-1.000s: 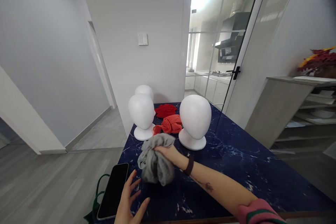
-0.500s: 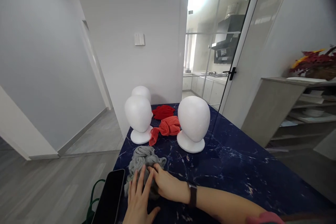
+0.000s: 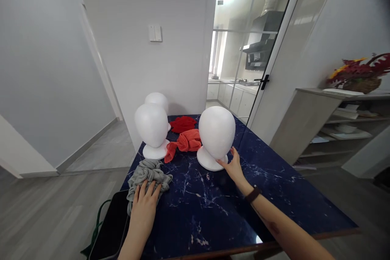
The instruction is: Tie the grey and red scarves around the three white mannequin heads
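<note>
My left hand [image 3: 145, 207] lies on a bunched grey cloth [image 3: 149, 174] near the table's left edge, its fingers stretched out and spread over the folds. My right hand [image 3: 234, 167], with a dark band on the wrist, is at the neck and base of the nearest white foam mannequin head [image 3: 217, 132]. Its thumb lies across the front of the base and the fingers reach round the right side. That head stands upright. To its left, an orange-red cloth [image 3: 187, 141] with a twisted tail lies between it and a second foam head [image 3: 152, 126].
Behind the second head stands a third foam head [image 3: 157, 99], partly hidden. A dark red cloth [image 3: 183, 124] lies at the back of the blue marbled table [image 3: 195, 207]. A black phone [image 3: 110, 223] rests at the left edge, beside a green cable [image 3: 96, 221]. Shelves [image 3: 335, 130] stand at right.
My right hand has left the grey cloth and moved right and forward to the nearest foam head. My left hand stays on the cloth. The view has shifted slightly.
</note>
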`<state>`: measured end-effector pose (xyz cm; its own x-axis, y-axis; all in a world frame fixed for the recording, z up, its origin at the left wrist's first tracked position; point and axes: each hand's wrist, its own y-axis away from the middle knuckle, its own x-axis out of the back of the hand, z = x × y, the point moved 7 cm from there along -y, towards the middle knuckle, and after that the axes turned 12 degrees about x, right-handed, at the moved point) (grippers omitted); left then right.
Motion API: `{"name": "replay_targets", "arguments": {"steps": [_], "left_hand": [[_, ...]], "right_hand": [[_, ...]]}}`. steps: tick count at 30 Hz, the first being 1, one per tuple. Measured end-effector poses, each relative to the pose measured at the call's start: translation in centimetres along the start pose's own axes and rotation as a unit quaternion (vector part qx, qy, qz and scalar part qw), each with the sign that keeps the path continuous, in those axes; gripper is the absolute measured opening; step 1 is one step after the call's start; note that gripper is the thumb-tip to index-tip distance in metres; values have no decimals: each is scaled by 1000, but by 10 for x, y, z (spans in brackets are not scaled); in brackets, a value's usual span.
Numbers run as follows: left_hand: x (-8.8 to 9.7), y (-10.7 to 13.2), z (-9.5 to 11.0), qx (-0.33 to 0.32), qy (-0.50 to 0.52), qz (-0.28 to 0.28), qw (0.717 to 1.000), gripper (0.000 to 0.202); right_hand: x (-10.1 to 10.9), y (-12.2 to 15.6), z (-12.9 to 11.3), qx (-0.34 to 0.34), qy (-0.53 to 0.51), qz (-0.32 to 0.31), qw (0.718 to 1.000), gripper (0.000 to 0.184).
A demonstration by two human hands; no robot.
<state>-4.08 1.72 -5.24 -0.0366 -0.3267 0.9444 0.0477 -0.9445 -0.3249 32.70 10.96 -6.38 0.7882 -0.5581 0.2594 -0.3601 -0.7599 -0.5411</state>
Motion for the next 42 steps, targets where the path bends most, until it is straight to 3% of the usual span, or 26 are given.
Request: {"name": "replay_targets", "arguments": {"steps": [4, 9, 14, 16, 19, 21, 23, 26, 30, 33, 36, 38, 40, 42], "left_hand": [[10, 5, 12, -28, 79, 1, 996, 48], [25, 4, 11, 6, 115, 50, 992, 47], [13, -7, 8, 55, 57, 11, 997, 52], [12, -12, 0, 90, 55, 25, 994, 58], [11, -24, -18, 156, 67, 23, 985, 81], [7, -35, -22, 168, 75, -27, 983, 83], [3, -44, -11, 144, 97, -83, 981, 63], [0, -49, 34, 77, 145, -128, 978, 43], [-11, -51, 116, -37, 207, -185, 960, 44], [-20, -67, 151, -44, 232, -196, 952, 45], [-24, -85, 159, -29, 248, -196, 948, 51], [-22, -85, 155, -37, 263, -207, 942, 71], [-16, -74, 143, -46, 297, -215, 929, 96], [-7, -54, 121, -37, 351, -192, 916, 98]], "right_hand": [[-25, -38, 0, 76, -71, -65, 992, 93], [-46, -38, -5, 38, -134, -106, 985, 85], [-43, -23, -5, 18, -149, -116, 982, 63], [-43, -17, -8, 29, -172, -123, 977, 57], [-35, -14, -13, 37, -179, -98, 978, 60], [-25, -17, -15, 31, -162, -68, 984, 63], [-12, -22, -16, 15, -143, -33, 989, 64], [13, -31, -14, -8, -136, 33, 990, 69], [39, -40, -11, -6, -156, 106, 982, 76], [51, -45, -8, 13, -167, 135, 976, 75], [58, -47, -8, 35, -173, 146, 974, 75], [59, -47, -9, 37, -180, 147, 972, 76], [55, -43, -12, 31, -190, 142, 971, 74], [43, -33, -18, 25, -211, 124, 969, 70]]}}
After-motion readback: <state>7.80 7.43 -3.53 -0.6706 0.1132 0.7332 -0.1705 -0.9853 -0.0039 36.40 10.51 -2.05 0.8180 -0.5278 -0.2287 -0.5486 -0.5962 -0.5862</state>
